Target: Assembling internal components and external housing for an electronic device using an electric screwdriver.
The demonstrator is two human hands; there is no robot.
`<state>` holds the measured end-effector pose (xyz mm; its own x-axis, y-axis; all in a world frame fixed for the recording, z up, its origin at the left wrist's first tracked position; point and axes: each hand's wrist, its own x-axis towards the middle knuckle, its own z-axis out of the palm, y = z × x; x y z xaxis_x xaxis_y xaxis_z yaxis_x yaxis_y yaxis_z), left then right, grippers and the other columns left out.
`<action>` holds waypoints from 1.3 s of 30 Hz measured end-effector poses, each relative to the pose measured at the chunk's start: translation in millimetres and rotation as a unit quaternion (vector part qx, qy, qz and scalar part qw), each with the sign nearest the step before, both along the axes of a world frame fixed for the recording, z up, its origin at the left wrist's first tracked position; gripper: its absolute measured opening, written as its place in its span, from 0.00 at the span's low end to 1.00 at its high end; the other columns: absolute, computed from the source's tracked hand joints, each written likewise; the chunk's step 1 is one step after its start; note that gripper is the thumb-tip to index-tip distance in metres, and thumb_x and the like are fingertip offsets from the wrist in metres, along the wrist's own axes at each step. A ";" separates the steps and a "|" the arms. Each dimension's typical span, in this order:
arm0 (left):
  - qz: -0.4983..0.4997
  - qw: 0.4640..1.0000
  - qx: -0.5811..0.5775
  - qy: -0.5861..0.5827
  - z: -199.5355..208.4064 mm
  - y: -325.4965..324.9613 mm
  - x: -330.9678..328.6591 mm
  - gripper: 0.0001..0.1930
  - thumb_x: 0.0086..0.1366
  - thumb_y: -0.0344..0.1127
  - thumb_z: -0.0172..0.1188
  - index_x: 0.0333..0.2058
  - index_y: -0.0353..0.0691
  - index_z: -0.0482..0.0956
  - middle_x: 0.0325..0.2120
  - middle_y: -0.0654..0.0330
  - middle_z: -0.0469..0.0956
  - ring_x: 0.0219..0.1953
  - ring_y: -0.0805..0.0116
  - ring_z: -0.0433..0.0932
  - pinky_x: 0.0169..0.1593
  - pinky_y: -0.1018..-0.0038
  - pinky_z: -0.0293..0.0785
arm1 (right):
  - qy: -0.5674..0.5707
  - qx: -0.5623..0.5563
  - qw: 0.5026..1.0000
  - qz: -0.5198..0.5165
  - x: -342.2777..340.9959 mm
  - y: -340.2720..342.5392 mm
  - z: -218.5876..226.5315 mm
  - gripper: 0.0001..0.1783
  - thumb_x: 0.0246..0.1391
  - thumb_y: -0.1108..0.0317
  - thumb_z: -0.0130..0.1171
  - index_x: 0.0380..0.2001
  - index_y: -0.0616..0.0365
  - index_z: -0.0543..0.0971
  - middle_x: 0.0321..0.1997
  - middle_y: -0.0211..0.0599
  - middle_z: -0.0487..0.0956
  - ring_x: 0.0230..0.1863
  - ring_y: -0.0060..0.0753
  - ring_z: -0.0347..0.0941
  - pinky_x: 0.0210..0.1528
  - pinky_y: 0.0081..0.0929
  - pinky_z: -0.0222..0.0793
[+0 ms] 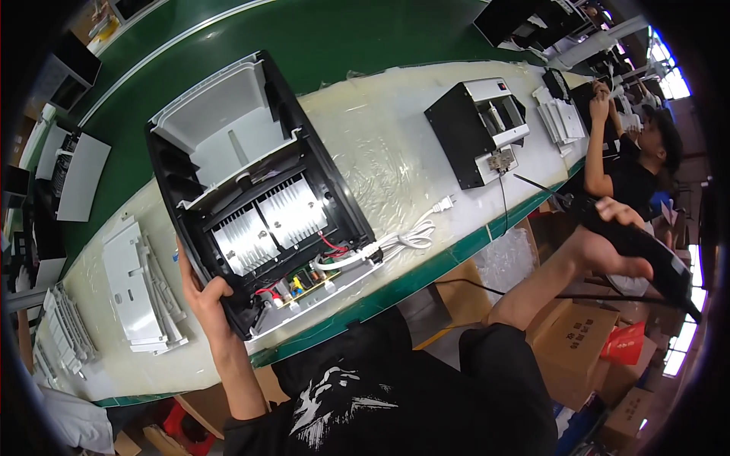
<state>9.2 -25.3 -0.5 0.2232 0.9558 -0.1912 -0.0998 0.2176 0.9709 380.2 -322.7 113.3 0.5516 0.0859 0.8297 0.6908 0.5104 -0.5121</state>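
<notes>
On the table (380,137), the black case (262,190) slants lengthwise far-left to near-right; the half-open left hand (207,300) touches its left side, the right hand (608,247), well apart, grips a black panel (658,266).

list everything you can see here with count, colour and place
housing: one, black, on the bench
bin: one, pale grey, in the housing
finned blocks: two, silver, inside the housing
power cord: one, white, bundled beside the housing
boxy device: one, black and silver, bench's right part
flat panels: several, whitish, stacked left and far right
bench: one, cream top, green edge, centre
cardboard boxes: several, brown, lower right
co-worker: at least one, black clothing, far right
dark elongated piece: one, black, right hand
left hand: one, bare, housing's left side
right hand: one, bare, right of the bench
</notes>
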 end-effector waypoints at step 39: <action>-0.045 0.996 0.069 -0.017 -3.0 12.6 -14.0 0.45 0.36 0.21 0.46 0.62 0.30 0.54 0.52 0.51 0.66 0.51 0.63 0.69 0.55 0.78 0.61 | 0.168 -0.229 0.957 -0.053 21.3 98.1 22.8 0.29 0.57 0.39 0.47 0.39 0.58 0.67 0.19 0.33 0.68 0.16 0.27 0.64 0.18 0.23 0.61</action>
